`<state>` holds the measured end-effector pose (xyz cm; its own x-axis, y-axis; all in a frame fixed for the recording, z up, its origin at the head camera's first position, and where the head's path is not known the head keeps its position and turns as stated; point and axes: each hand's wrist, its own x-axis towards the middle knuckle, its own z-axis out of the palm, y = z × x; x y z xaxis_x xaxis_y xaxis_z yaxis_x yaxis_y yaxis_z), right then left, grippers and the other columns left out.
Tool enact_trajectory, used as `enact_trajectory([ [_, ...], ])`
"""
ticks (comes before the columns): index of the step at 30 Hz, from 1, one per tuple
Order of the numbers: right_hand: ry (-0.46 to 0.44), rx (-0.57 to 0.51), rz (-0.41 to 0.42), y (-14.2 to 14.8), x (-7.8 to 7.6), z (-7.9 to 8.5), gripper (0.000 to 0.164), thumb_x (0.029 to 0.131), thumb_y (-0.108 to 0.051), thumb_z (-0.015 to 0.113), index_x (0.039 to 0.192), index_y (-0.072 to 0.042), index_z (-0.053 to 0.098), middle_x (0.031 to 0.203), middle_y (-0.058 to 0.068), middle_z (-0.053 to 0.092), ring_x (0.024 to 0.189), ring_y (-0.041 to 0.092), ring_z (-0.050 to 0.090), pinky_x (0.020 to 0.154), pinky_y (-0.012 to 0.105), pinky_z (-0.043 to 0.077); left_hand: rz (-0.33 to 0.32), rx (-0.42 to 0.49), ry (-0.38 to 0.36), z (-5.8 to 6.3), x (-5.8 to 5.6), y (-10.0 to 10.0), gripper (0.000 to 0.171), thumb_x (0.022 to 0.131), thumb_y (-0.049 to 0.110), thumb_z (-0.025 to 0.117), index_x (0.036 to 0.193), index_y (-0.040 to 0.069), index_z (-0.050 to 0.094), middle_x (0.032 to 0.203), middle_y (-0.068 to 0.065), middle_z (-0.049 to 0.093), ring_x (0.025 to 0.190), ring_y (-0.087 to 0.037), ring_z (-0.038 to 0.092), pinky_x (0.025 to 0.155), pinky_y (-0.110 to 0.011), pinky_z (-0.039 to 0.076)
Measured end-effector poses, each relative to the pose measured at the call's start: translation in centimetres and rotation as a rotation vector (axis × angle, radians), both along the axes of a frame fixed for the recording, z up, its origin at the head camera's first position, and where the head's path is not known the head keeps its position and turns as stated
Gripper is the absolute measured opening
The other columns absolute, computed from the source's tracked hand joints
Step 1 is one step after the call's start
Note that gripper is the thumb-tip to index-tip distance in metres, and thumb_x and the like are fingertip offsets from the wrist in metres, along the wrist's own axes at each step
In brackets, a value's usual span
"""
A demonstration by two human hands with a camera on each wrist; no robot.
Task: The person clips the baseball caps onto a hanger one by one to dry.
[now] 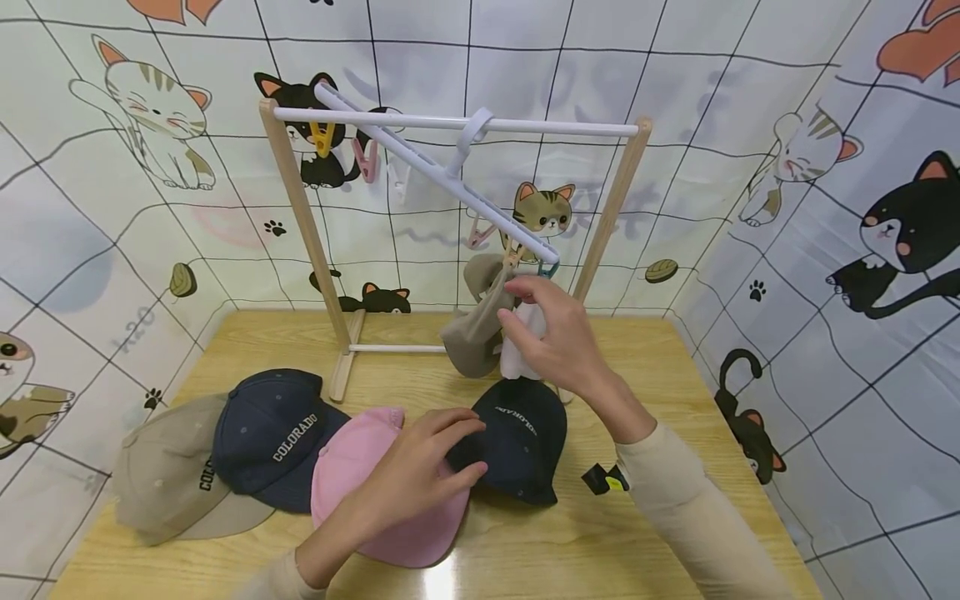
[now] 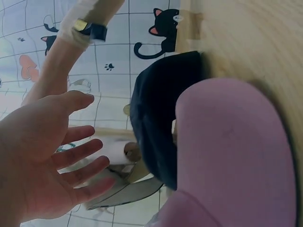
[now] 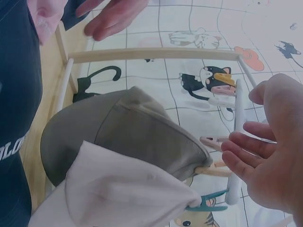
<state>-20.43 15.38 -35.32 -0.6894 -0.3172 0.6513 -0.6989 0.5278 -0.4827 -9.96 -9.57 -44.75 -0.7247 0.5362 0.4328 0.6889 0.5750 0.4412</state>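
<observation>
My right hand [image 1: 551,337] is raised beside the low end of a tilted white clip hanger [image 1: 420,161], with its fingers loosely bent and nothing held. From that end hang a grey-brown cap [image 3: 137,132] and a white cap [image 3: 113,189]. A wooden clothespin [image 3: 213,171] pinches the grey-brown one; a teal clothespin [image 3: 210,202] pinches the white one. Relaxed and spread, my left hand [image 1: 412,471] hovers over a pink cap [image 1: 360,450]. Just beyond its fingertips lies a dark navy cap [image 1: 521,433] with white lettering.
The hanger hooks on the top rod of a wooden-legged rack [image 1: 611,212]. Yellow [image 1: 322,137] and pink clothespins [image 1: 366,160] dangle from its raised end. At left, a navy Colorado cap [image 1: 262,433] overlaps a beige cap [image 1: 165,475]. A small black item [image 1: 597,479] shows beside the right sleeve.
</observation>
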Motion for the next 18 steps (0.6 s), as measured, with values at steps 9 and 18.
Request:
enact_trajectory([
  [9,-0.070,-0.009,0.008,-1.2,-0.4,0.3,0.042,0.107,-0.018,0.072,0.143,0.003,0.069,0.142,0.020,0.074,0.131,0.037,0.074,0.114,0.053,0.058,-0.070,-0.110,0.061,-1.5,0.3,0.9,0.052,0.097,0.038,0.091,0.139,0.013,0.076,0.147,-0.007,0.073,0.136,-0.025,0.071,0.114,-0.046,0.061],
  [18,-0.256,-0.054,0.053,-2.1,-0.8,0.8,0.053,0.112,-0.023,0.065,0.158,0.002,0.057,0.158,0.021,0.064,0.147,0.037,0.066,0.125,0.046,0.053,-0.119,-0.224,0.042,-2.6,0.4,1.3,0.062,0.092,0.040,0.096,0.144,0.015,0.074,0.153,-0.007,0.070,0.141,-0.027,0.067,0.118,-0.048,0.058],
])
